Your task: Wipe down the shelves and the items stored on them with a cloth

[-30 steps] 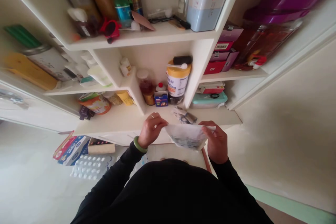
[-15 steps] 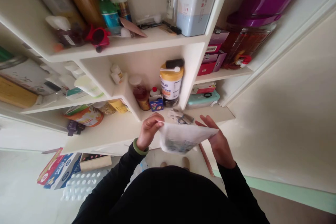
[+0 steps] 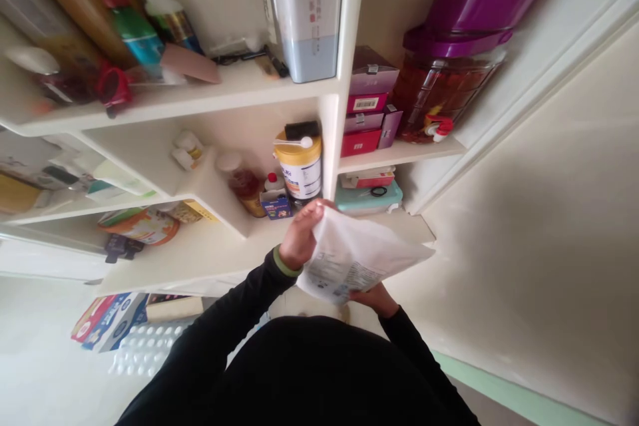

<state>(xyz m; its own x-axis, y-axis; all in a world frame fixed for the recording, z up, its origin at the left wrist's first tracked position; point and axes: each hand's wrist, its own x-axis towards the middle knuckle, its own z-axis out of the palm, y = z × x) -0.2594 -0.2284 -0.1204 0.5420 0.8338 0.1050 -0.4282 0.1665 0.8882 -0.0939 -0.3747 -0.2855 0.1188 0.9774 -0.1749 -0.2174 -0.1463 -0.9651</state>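
Observation:
A whitish translucent plastic bag point(image 3: 357, 253) with dark print hangs in front of my body, tilted. Its upper left corner is pinched between the thumb and fingers of my left hand point(image 3: 302, 234). My right hand point(image 3: 377, 298) grips the bag's lower edge from below, its fingers partly hidden by the plastic. Behind the bag, a yellow-lidded can point(image 3: 301, 170) with a white scoop on top stands in the middle compartment. Beside that can are a small blue box point(image 3: 275, 205) and a bottle with a brown-red body point(image 3: 244, 183).
White shelving point(image 3: 210, 106) fills the view ahead. Stacked purple and red boxes point(image 3: 367, 103) and a purple-lidded jar point(image 3: 444, 80) occupy the right section, above a teal case point(image 3: 369, 196). On the floor at left lie cartons point(image 3: 112, 323) and an egg-tray-like sheet point(image 3: 144, 349).
The bag has turned and risen, so its printed face shows more. My right hand has moved from its right edge down to its lower edge. The view has shifted right.

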